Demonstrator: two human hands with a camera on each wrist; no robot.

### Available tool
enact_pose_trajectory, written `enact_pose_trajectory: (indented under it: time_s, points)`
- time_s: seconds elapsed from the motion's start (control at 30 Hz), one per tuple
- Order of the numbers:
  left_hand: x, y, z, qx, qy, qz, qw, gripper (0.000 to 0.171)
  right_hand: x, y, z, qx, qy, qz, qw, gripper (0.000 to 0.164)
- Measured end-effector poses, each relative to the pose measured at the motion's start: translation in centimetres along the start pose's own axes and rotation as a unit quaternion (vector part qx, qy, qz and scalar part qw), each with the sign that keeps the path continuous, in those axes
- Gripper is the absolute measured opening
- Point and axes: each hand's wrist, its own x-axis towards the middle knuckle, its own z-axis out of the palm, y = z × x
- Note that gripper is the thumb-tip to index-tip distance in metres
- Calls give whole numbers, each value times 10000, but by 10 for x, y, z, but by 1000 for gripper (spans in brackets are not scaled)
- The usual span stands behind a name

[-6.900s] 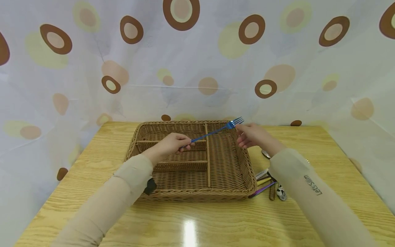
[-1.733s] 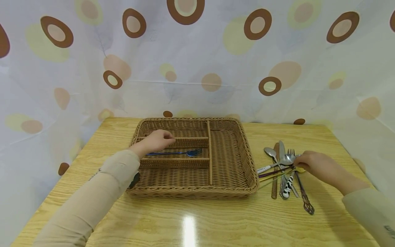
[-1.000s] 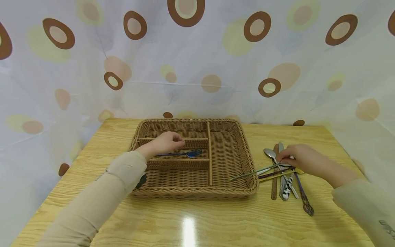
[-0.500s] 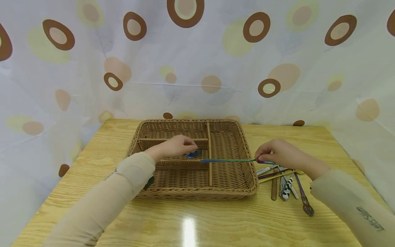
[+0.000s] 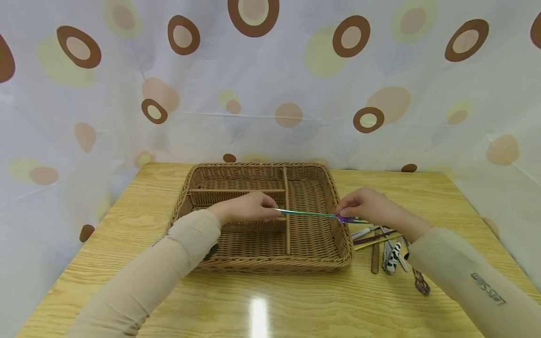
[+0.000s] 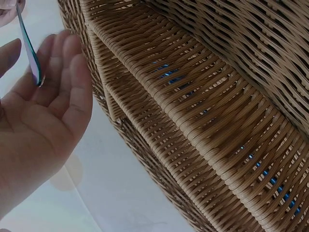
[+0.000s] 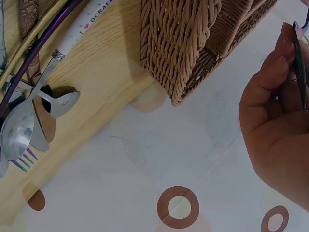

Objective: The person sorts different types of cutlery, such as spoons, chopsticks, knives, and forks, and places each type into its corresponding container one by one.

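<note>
My right hand (image 5: 363, 204) pinches an iridescent fork (image 5: 306, 213) near its purple head, over the right side of a wicker basket (image 5: 262, 264). The thin blue-green handle points left. My left hand (image 5: 249, 206) is at the other end, above the dividers; in the left wrist view the handle's end lies between the thumb and loosely bent fingers, which do not close round it. Beneath, a blue fork (image 6: 170, 73) lies in the basket's middle left compartment, mostly hidden by the weave. The right wrist view shows the fork's head (image 7: 300, 67) edge-on against my right fingers.
Right of the basket, cutlery lies in a crossed pile: a cow-patterned handle (image 5: 394, 258), a brown knife (image 5: 375, 256), a yellow handle (image 5: 372, 241) and a white-handled spoon (image 7: 18, 128). The wooden table (image 5: 262, 300) backs onto a dotted curtain (image 5: 262, 84).
Earlier the blue fork was set down in the middle left compartment. Since then my right hand has lifted the iridescent fork from the pile and carried it left; my left hand has moved right to its handle.
</note>
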Motion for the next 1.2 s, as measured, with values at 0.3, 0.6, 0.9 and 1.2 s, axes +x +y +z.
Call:
enact_pose_trajectory:
  time_s: [0.3, 0.6, 0.9, 1.2]
  points:
    - [-1, -3, -1, -361, 79, 20, 9993, 23, 4, -3, 2, 477, -266, -108, 9984, 20]
    - [-8, -21, -18, -1479, 91, -181, 9888, 23, 5, -5, 1, 431, 101, 152, 9989, 32]
    - [-33, -51, -43, -1689, 452, -753, 9817, 25, -7, 8, -10, 998, 547, 537, 9921, 53]
    - [-60, -87, -57, -1874, 577, -1025, 9752, 29, -18, 20, -16, 988, 744, 687, 9900, 60]
